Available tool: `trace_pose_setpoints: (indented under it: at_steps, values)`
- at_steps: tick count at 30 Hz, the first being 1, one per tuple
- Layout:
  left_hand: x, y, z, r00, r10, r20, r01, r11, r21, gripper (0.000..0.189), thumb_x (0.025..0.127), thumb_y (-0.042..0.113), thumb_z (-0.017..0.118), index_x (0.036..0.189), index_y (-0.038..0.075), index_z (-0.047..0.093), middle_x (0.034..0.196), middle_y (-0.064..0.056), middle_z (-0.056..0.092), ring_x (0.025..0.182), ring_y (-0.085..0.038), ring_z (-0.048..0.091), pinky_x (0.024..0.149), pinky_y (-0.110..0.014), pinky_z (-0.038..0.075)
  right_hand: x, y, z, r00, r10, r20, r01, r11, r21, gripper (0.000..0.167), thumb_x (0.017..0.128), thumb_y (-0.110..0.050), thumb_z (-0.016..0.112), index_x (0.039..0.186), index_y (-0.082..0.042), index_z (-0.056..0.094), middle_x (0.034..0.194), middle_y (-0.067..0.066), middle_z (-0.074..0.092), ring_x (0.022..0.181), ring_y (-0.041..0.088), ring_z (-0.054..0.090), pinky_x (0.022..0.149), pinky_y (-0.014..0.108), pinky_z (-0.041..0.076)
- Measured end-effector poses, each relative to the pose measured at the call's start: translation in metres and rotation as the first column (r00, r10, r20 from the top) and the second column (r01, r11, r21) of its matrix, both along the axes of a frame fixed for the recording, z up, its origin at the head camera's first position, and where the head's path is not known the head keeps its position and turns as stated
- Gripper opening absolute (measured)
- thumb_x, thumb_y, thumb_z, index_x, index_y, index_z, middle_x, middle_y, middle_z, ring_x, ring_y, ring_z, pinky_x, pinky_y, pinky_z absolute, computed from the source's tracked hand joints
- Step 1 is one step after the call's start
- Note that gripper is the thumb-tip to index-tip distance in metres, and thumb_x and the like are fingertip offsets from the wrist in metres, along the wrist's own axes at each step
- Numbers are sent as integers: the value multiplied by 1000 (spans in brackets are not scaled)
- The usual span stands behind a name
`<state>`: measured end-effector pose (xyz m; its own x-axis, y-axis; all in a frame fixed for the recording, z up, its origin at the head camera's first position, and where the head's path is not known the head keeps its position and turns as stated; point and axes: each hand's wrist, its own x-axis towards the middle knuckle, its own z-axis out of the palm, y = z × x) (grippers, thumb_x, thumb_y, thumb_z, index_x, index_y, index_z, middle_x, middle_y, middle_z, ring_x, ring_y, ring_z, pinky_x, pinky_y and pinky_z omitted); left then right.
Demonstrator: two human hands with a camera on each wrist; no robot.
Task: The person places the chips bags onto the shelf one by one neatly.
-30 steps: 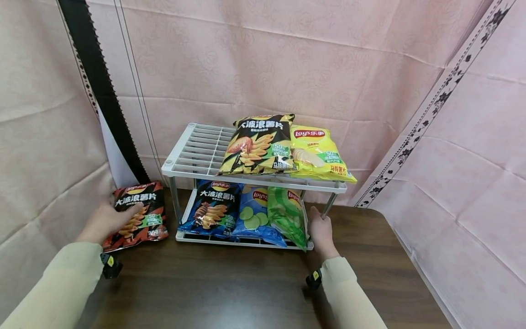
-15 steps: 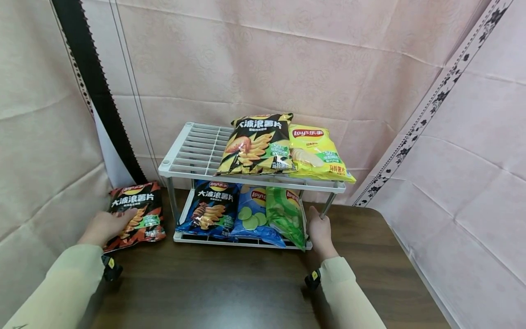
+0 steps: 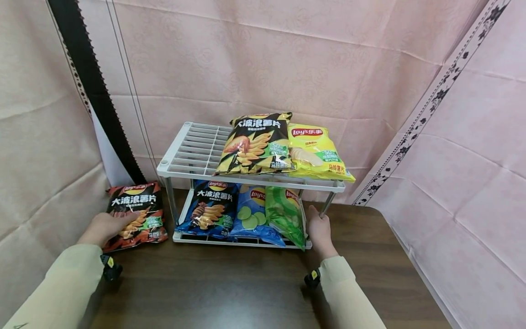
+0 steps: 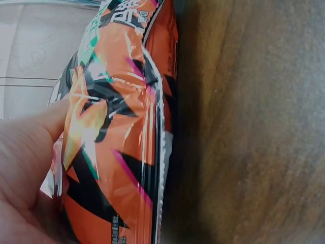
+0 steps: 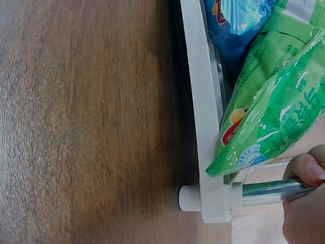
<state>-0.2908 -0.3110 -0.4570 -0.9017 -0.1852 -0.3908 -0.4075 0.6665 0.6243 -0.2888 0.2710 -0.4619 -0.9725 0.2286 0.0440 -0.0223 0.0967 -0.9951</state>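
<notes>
My left hand point(image 3: 104, 227) grips the left side of a red-and-black bag of potato chips point(image 3: 153, 201), thumb across its front and fingers mostly hidden behind. The bag point(image 4: 111, 147) leans back at the table's far left, beside a two-tier white rack point(image 3: 176, 173). At the rack's right end, my right hand point(image 3: 320, 230) holds the metal front leg point(image 5: 264, 191) just above the lower tier. Close by that hand lies a green chip bag point(image 5: 284, 91), its corner over the lower tier's rim.
On the upper tier lie a black-and-gold chip bag point(image 3: 255, 146) and a yellow one point(image 3: 316, 153). The lower tier also carries a dark blue bag point(image 3: 211, 210) and a light blue bag point(image 3: 255, 219). Pink cloth point(image 3: 287, 68) hangs behind the wooden table point(image 3: 230, 283).
My left hand has shifted slightly down along the red-and-black chip bag's side. The right hand keeps its hold on the rack leg; the head view has turned a little.
</notes>
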Motion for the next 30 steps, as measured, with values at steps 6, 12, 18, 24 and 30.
trace_pose_setpoints:
  at_steps: [6, 12, 18, 24, 30]
  values:
    - [-2, 0, -2, 999, 31, 35, -32, 999, 29, 132, 75, 86, 46, 142, -21, 7, 138, -46, 18, 118, -52, 36, 94, -59, 40, -1, -1, 0, 1000, -7, 2, 7, 1000, 21, 61, 101, -50, 40, 57, -9, 35, 47, 0, 29, 38, 18, 22, 39, 32, 22]
    - [-2, 1, -5, 998, 53, 17, -53, 998, 42, 134, 75, 84, 49, 140, -24, 6, 135, -45, 21, 111, -48, 40, 90, -57, 43, 1, 2, 3, 999, 18, 46, -19, 1000, 22, 62, 102, -52, 37, 54, -13, 37, 47, -1, 31, 38, 18, 24, 39, 31, 24]
    - [1, 4, -7, 997, 70, -39, -66, 994, 84, 128, 78, 79, 53, 139, -25, 7, 137, -44, 23, 113, -45, 40, 92, -57, 42, 1, 3, 6, 997, 36, 74, -37, 999, 6, 61, 104, -46, 36, 55, -10, 39, 46, -1, 33, 37, 19, 25, 38, 32, 25]
    - [5, 8, -3, 994, 78, -80, -69, 991, 117, 127, 79, 76, 56, 140, -23, 5, 136, -43, 23, 113, -46, 39, 92, -58, 41, 3, 2, 7, 997, 13, 76, -15, 999, 32, 61, 103, -51, 36, 58, -8, 38, 47, -1, 32, 38, 18, 25, 38, 32, 24]
    - [10, 8, -2, 993, 88, -81, -78, 990, 115, 128, 77, 77, 57, 140, -23, 8, 136, -42, 24, 113, -46, 40, 91, -58, 43, 4, 0, 4, 999, 0, 45, -2, 998, 60, 67, 95, -65, 39, 57, -10, 36, 47, -2, 31, 37, 17, 24, 37, 32, 23]
